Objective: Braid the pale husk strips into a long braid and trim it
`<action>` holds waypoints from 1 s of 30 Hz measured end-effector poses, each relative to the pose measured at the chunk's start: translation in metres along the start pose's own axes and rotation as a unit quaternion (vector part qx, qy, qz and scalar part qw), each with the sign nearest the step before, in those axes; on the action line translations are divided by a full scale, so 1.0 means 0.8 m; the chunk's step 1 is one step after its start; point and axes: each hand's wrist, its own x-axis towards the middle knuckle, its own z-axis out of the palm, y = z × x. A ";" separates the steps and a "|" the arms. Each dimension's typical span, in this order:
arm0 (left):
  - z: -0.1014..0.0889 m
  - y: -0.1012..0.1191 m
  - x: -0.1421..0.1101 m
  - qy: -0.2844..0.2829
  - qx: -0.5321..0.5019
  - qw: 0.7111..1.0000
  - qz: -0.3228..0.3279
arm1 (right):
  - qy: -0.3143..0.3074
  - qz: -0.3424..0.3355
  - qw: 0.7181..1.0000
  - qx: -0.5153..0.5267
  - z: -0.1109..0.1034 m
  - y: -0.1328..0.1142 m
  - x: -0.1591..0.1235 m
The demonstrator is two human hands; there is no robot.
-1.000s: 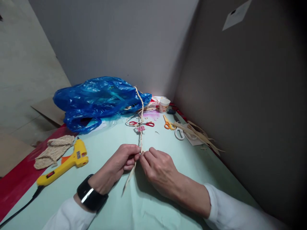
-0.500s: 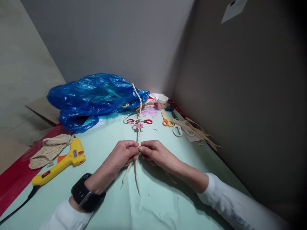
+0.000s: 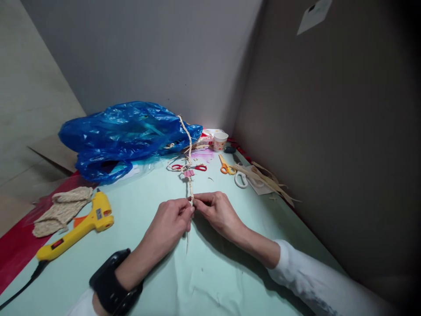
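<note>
A thin pale braided cord (image 3: pixel 190 186) runs from the blue bag down the middle of the table to my fingers. My left hand (image 3: pixel 173 219) pinches its near end from the left, knuckles up. Opposite it, my right hand (image 3: pixel 219 215) grips the same spot between thumb and fingers. One loose strand (image 3: pixel 187 243) hangs below my left hand toward me; other strand ends are hidden by the fingers. Just beyond the hands, a pink clip (image 3: pixel 189 173) sits on the cord, close to red-handled scissors (image 3: pixel 200 167).
To the left lie a yellow glue gun (image 3: pixel 75 230) and a woven piece (image 3: pixel 62 210). A blue plastic bag (image 3: pixel 128 131) and a paper cup (image 3: pixel 220 140) stand at the back. Orange scissors (image 3: pixel 225 166), white-handled scissors (image 3: pixel 241 179) and dry strips (image 3: pixel 272 182) lie right.
My left hand has turned over more and covers the strands; two hung apart below the hands before, now one shows. My right hand still pinches the cord. The view has shifted slightly.
</note>
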 end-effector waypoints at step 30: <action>-0.002 -0.024 0.014 -0.119 -0.381 0.908 -0.123 | -0.063 0.035 0.995 0.064 0.003 -0.004 -0.005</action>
